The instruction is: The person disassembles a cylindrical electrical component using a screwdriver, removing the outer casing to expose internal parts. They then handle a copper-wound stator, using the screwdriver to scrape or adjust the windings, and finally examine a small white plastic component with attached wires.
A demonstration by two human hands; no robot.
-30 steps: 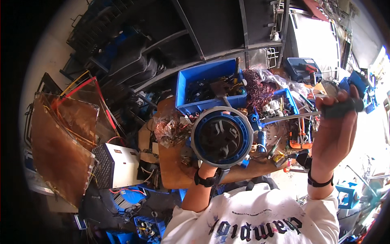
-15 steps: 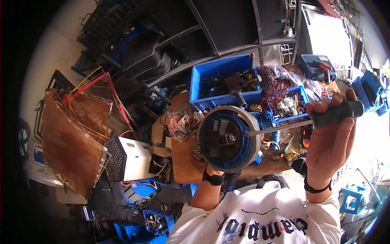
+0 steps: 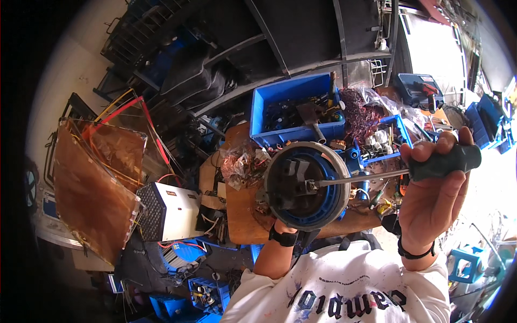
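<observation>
A round housing (image 3: 288, 212) with a grey rim, a blue inner ring and a dark hollow middle is held up in front of me. My left hand (image 3: 284, 226) supports it from below and behind, its fingers hidden by the housing. My right hand (image 3: 439, 191) is wrapped round the dark green handle of a long screwdriver (image 3: 385, 174). The shaft crosses the housing's right rim, and its tip meets a small metal piece (image 3: 309, 187) near the middle of the hollow.
Behind the housing, a wooden table (image 3: 242, 212) bears a blue bin (image 3: 258, 107) of parts, a tangle of copper wire (image 3: 358, 110) and scattered tools. A white box (image 3: 175, 212) stands to the left, near brown panels (image 3: 94, 196). A blue stool (image 3: 468, 264) is at the lower right.
The screwdriver tip has moved from the housing's right inner edge to the metal piece inside. My right hand has shifted slightly left and down. The housing has turned a little.
</observation>
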